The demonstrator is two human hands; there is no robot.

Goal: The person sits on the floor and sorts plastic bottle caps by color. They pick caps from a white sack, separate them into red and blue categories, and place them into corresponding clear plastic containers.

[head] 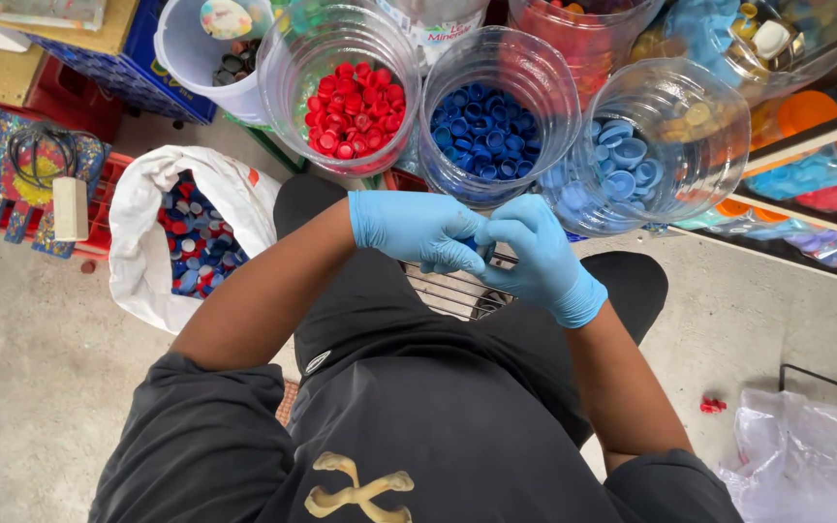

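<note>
Below, gloved left hand point(417, 229) and right hand point(535, 254) pinched one small blue cap point(478, 246) together before clear jars of red caps point(355, 97) and blue caps point(487, 121).

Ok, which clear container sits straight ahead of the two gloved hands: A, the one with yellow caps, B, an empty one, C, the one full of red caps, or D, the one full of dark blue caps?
D: the clear container of dark blue caps stands directly beyond the left hand and right hand; the red caps sit further left.
</note>
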